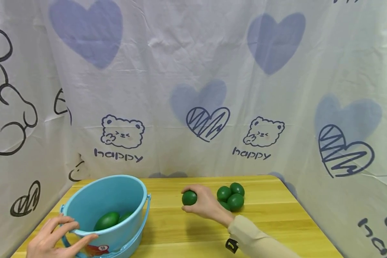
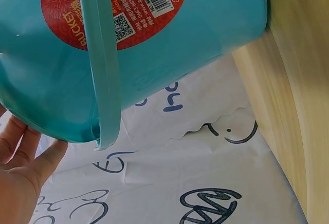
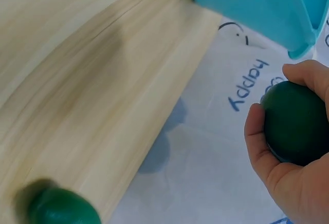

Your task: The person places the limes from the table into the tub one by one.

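Observation:
A smooth dark green oval fruit [image 1: 189, 198], kind unclear, is held up over the middle of the table by my right hand [image 1: 206, 203]. In the right wrist view, thumb and fingers curl round the same fruit [image 3: 295, 124]. At the left stands a light blue bucket [image 1: 129, 229], tilted slightly, with green fruits [image 1: 107, 221] on its bottom. My left hand [image 1: 53, 238] grips the near left rim of the bucket, thumb outside. The left wrist view shows fingers at the rim of the bucket [image 2: 195, 44].
Several more green fruits [image 1: 235, 202] lie grouped on the wooden table [image 1: 264, 222], right of my right hand. The bucket's handle [image 1: 146, 215] hangs down its right side. A white patterned cloth [image 1: 164, 71] hangs behind the table and along both sides.

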`<state>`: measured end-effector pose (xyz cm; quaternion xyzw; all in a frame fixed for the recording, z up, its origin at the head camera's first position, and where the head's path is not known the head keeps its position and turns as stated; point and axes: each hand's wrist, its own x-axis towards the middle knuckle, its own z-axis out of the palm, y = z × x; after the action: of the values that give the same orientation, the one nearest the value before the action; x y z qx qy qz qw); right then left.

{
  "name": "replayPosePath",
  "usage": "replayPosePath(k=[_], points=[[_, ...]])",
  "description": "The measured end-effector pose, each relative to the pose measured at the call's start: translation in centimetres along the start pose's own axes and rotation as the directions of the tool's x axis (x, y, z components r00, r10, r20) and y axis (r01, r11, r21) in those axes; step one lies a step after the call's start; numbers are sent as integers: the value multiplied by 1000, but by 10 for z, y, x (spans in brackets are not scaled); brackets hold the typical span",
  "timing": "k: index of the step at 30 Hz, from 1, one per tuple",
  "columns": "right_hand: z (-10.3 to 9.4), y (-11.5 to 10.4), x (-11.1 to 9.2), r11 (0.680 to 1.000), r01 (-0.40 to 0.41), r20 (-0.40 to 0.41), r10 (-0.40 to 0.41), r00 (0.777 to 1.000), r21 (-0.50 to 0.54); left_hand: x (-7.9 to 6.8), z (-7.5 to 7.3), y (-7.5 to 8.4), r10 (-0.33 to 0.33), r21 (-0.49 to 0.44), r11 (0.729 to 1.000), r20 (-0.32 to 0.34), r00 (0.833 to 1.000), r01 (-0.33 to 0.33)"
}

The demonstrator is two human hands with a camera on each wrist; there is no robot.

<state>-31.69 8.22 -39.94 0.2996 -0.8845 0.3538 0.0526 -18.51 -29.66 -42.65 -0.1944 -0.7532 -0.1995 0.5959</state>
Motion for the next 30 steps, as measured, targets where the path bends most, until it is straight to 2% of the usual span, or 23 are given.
replayPosePath(k=[2,3,13,17,20,26,30], points=[[2,-7,3,1000,5,-5,-5,1000,14,-1,0,2,-93,-23,995,-10,996,93],[3,-10,4,1000,4,-6,-4,1000,26,-2,0,2,-162,-32,986,-9,987,161],[12,-46,16,988,-20,14,18,1000,151,-1,-3,3,-173,-3,985,21,985,174],[17,-60,18,977,-41,17,38,999,208,-2,-4,1,-119,-3,993,42,992,119],[18,-69,20,974,-25,11,23,1000,224,-2,-4,0,-93,-16,995,40,995,94],[20,-83,27,973,25,-3,-25,1000,230,1,-3,1,-119,-29,992,5,993,119],[22,-90,31,970,26,-8,-25,1000,241,1,-1,2,-138,-51,989,-29,990,137]])
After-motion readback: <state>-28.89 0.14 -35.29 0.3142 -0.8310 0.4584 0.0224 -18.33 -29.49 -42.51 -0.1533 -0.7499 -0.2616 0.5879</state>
